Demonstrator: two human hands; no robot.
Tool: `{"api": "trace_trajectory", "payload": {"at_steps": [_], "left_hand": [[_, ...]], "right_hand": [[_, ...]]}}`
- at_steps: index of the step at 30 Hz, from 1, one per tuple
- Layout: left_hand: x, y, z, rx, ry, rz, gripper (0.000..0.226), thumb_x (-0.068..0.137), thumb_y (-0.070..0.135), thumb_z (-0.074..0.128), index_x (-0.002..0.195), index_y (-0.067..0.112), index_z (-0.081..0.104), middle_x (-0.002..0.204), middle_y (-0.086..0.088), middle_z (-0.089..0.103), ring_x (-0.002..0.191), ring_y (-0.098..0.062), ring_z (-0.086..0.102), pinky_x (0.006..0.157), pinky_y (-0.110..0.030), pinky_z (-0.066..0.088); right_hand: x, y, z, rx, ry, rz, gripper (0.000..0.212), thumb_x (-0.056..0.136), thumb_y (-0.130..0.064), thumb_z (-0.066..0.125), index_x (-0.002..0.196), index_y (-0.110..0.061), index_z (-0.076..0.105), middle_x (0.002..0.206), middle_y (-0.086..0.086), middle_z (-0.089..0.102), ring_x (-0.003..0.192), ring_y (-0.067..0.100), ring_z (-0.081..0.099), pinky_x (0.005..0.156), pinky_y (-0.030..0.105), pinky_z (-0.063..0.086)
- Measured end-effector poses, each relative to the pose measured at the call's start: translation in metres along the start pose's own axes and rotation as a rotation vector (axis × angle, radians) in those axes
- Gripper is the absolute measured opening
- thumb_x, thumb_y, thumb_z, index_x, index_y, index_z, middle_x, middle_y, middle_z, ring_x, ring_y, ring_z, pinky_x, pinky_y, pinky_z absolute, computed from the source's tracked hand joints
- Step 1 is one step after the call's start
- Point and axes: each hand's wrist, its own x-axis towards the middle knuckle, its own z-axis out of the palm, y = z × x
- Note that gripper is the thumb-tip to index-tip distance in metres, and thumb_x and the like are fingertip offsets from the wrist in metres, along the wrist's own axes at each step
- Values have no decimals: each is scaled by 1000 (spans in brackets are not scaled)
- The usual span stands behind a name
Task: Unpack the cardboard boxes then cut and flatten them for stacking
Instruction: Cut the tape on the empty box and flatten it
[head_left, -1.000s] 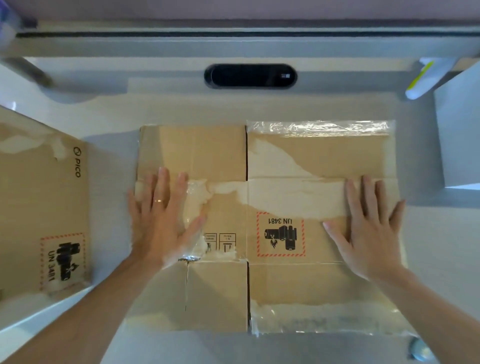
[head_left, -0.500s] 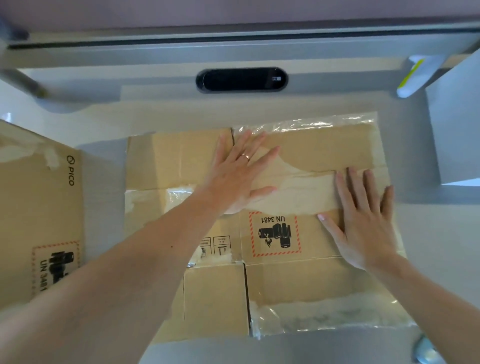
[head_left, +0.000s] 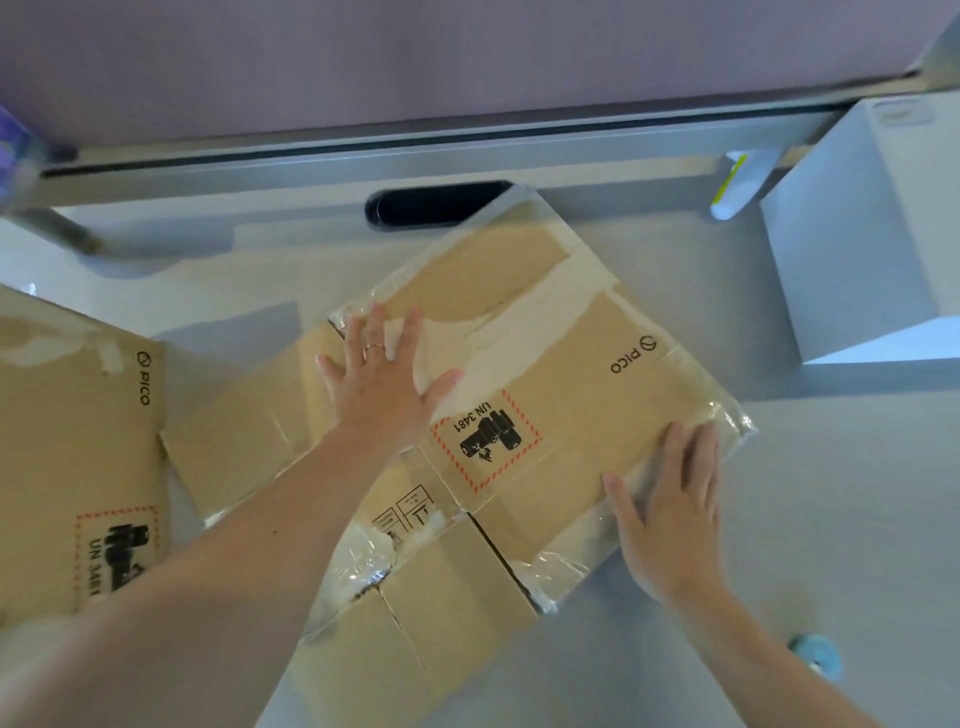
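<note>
Cardboard (head_left: 571, 358) lies flat, skewed on the counter (head_left: 841, 509); left hand (head_left: 382, 384) and right hand (head_left: 672, 512) press it, fingers spread. Light, stiff, slick with tape (head_left: 553, 577), I reckon: best gripped by its edges.

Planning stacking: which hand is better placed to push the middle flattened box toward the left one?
Probably right: the right hand presses the box at its right edge; the left hand lies mid-box.

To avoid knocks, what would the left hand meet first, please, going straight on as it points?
The left hand lies on the flattened box; past its far flap, probably the black oval object behind.
</note>
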Motion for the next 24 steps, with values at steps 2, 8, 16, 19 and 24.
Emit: {"api": "trace_trajectory", "payload": {"at_steps": [2, 8, 16, 19, 24], "left_hand": [[0, 6, 0, 11, 3, -26, 90, 84, 90, 7, 157, 42, -18, 170, -3, -17, 156, -33, -10, 118, -70, 17], [-46, -7, 4, 143, 39, -47, 89, 89, 85, 7, 161, 35, -4, 167, -10, 15, 144, -38, 27, 99, -54, 42], [-73, -53, 1, 112, 171, 137, 62, 96, 68, 27, 143, 34, 48, 123, -10, 50, 98, -32, 61, 87, -43, 50], [-34, -42, -5, -93, 155, 115, 65, 95, 70, 35, 155, 43, 31, 159, -14, 26, 140, -38, 35, 109, -53, 36], [-20, -30, 14, -262, 67, -101, 81, 87, 84, 40, 156, 52, 13, 170, -6, 1, 155, -33, 9, 121, -53, 19]], "right_hand": [[11, -4, 4, -33, -7, 29, 105, 90, -76, 31, 159, -11, -13, 166, 6, -25, 152, 21, -26, 126, 49, 2], [57, 2, -30, -212, -76, -98, 107, 86, -81, 35, 160, -17, -9, 168, 3, -18, 154, 21, -17, 127, 43, 3], [54, -37, -36, -376, -186, -328, 95, 86, -85, 12, 154, -32, -28, 160, 2, -38, 149, 25, -33, 125, 51, -7], [51, -38, -17, -379, -256, -379, 113, 71, -97, 15, 149, -34, -36, 157, -2, -44, 145, 21, -39, 122, 51, -15], [70, -37, -26, -287, -249, -503, 108, 80, -83, 41, 158, -35, -16, 164, -10, -28, 150, 14, -29, 126, 50, -7]]}}
